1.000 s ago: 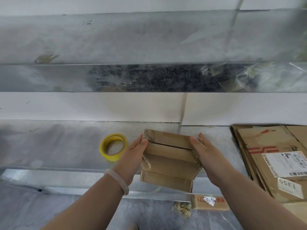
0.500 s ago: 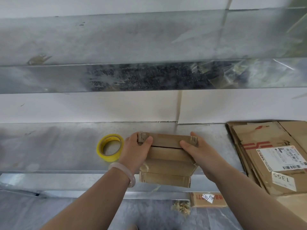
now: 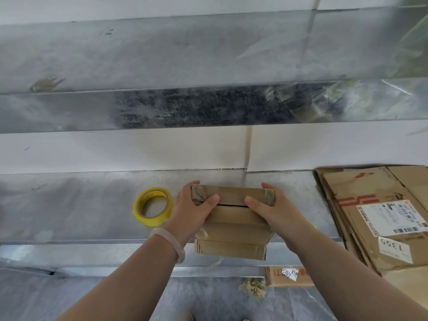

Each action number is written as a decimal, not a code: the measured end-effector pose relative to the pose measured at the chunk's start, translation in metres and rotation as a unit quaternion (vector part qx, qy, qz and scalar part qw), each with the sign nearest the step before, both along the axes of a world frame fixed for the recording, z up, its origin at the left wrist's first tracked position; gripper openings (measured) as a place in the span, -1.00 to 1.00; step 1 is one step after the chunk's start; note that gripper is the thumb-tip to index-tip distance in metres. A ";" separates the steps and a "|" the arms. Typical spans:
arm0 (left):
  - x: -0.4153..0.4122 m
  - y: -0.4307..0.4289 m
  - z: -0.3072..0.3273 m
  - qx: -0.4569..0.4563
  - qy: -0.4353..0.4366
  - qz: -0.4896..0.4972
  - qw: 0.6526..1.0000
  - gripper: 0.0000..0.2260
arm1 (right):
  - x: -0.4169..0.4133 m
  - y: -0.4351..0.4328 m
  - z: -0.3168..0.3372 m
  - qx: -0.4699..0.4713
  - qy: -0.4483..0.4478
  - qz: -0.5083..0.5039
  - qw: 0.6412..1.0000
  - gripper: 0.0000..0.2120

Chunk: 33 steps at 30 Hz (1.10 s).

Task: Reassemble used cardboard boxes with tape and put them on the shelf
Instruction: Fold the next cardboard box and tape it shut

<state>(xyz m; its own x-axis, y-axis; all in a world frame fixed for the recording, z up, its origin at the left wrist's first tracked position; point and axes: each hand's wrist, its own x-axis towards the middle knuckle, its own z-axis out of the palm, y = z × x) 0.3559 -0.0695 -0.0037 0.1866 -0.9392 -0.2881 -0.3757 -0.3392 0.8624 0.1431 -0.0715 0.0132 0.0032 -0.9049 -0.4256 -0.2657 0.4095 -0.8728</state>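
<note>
A small brown cardboard box lies on the metal shelf, its near end overhanging the shelf's front edge. My left hand grips the box's far left corner, thumb on top and fingers behind. My right hand grips the far right corner the same way. The far flap is folded down under both thumbs, with a dark slit just below it. A roll of yellow tape lies flat on the shelf just left of my left hand.
A stack of flattened cardboard boxes with shipping labels fills the shelf's right side. A higher metal shelf juts out above. Below the shelf edge lie a cardboard piece and some paper shreds on the floor.
Both hands slid to the box's far end and pressed the far flap flat. The box now sits squarer on the shelf, and the view shifted slightly.
</note>
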 end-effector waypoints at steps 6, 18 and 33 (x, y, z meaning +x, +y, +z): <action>0.012 0.008 -0.003 -0.106 0.011 -0.096 0.990 0.03 | -0.004 0.003 -0.002 -0.064 0.115 0.034 0.991 -0.17; 0.026 0.007 0.012 -0.187 -0.189 -0.244 0.932 -0.22 | -0.021 -0.002 0.000 -0.307 0.291 0.273 0.864 -0.19; 0.027 -0.001 0.008 -0.164 -0.190 -0.252 0.935 -0.17 | -0.016 0.003 -0.009 -0.397 0.429 0.313 0.748 -0.50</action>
